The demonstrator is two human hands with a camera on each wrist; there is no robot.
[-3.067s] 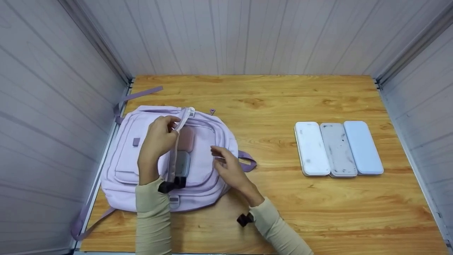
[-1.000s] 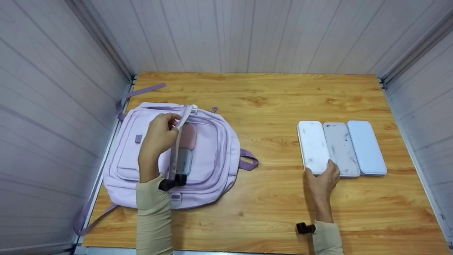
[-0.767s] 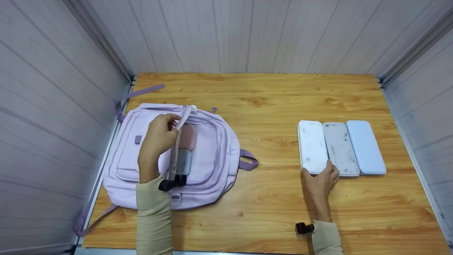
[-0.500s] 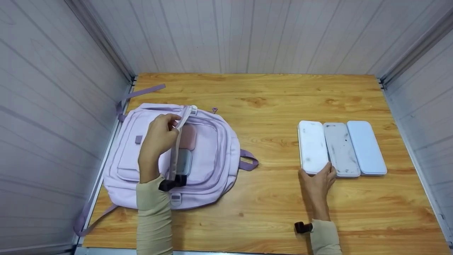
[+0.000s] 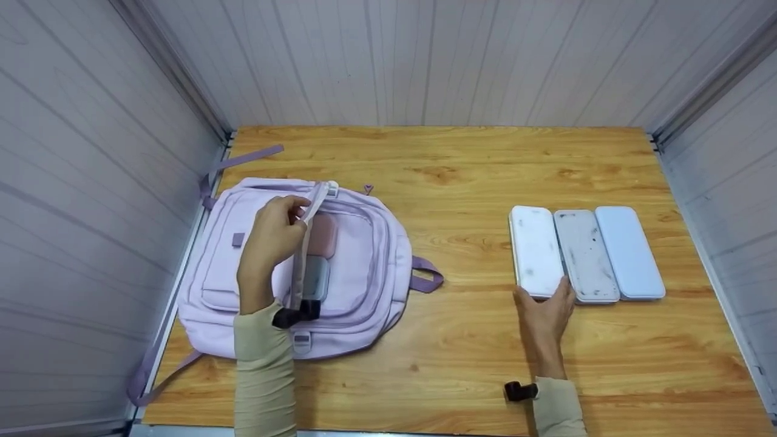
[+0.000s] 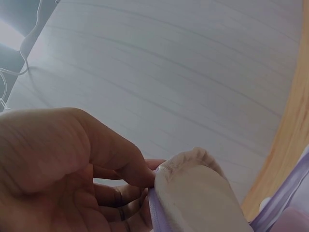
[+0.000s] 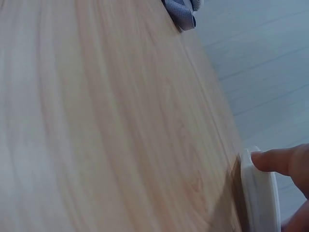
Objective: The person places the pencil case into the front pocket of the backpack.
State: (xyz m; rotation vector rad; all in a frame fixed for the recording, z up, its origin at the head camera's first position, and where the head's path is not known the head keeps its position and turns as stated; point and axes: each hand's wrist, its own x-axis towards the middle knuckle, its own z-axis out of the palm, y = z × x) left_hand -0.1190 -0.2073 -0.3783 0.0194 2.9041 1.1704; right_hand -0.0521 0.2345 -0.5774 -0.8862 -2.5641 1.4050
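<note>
Left hand [image 5: 273, 233] pinches the raised edge of the pocket flap [image 5: 301, 261], thumb against fingers. Right hand [image 5: 546, 309] grips the near end of the white case [image 5: 537, 252], thumb and fingers on opposite sides; can't tell if it's off the bench [image 5: 455, 370]. Grey smudged case [image 5: 586, 255] just beside it, pale blue case [image 5: 630, 252] next over. Lilac backpack [image 5: 352, 261] lies flat, well left of the cases. Pink case [image 5: 323, 235] and grey-blue case [image 5: 317, 276] sit in its open pocket, partly behind the flap. Purple loop [image 5: 427, 274] sticks out rightward.
</note>
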